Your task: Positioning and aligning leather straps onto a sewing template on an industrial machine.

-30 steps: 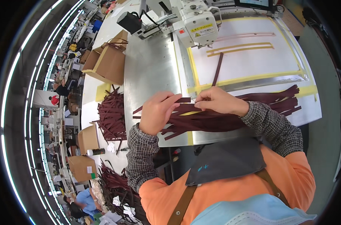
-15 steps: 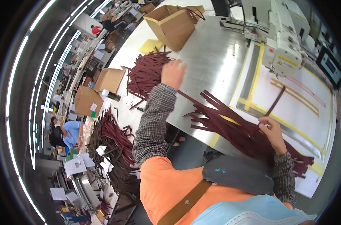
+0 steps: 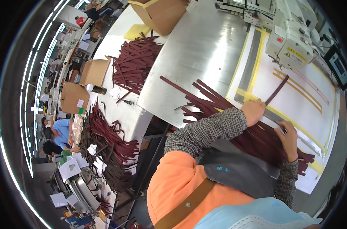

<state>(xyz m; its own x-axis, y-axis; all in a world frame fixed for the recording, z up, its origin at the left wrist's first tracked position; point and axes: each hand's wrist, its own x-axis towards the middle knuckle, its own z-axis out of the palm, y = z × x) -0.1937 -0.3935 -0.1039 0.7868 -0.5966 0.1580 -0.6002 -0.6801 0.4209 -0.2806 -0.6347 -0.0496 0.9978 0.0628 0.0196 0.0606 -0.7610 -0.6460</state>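
A maroon strip [image 3: 277,91] slants over the white panel [image 3: 266,72], its long axis pointing from the left hand [image 3: 254,111] toward one o'clock. That hand's fingers curl by the lower end; I cannot tell whether they grip. At its four o'clock, the right hand [image 3: 288,139] is half open, thumb and forefinger parted, at the strip bundle [image 3: 242,139], aligned ten to four.

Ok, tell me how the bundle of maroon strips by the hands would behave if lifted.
The bundle of maroon strips would probably sag, since the strips look thin and narrow. It may splay or shed pieces: it fans out at the left and no tie shows.
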